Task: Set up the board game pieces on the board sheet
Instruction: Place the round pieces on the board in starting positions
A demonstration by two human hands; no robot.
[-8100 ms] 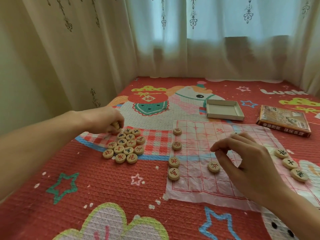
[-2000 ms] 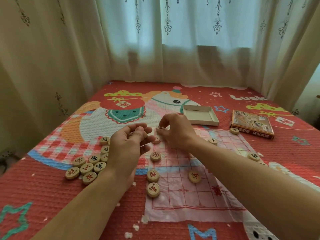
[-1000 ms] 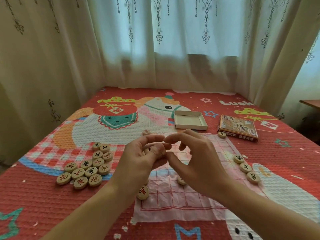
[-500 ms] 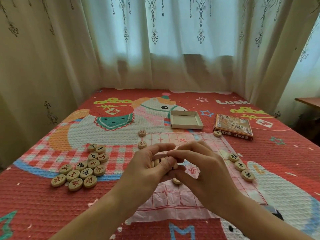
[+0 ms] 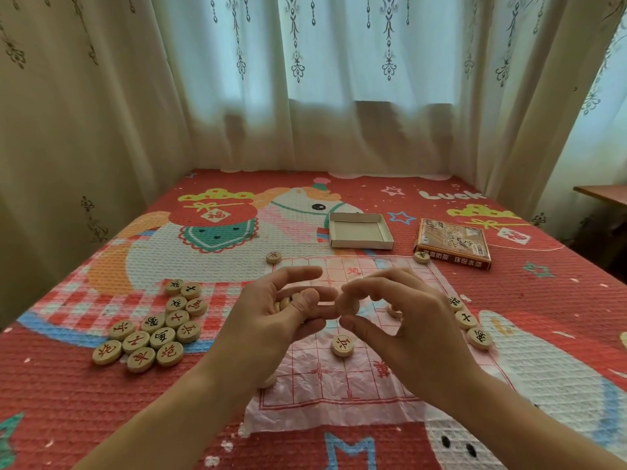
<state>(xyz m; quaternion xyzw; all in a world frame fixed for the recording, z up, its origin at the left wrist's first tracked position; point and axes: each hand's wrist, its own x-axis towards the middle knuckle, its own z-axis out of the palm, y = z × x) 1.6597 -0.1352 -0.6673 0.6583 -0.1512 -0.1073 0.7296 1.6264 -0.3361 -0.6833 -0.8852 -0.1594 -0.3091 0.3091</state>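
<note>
Two hands hover together above the middle of the sheet. I read the left hand as cupped, its fingers curled round a few pieces. The right hand pinches one disc between thumb and forefinger, just beside the left fingertips.

Below them a lone piece lies on the grid, with open grid between it and the near edge. The far edge has a left corner piece and a right corner piece. A row of three runs along the right edge. At the left edge I can make out a sliver of another disc under the left wrist, mostly hidden.

The pile sits well left of the sheet on the blanket. Beyond the far edge lie the tray and the box, the box just beside the right corner piece. Curtains wall in the far and left sides.
</note>
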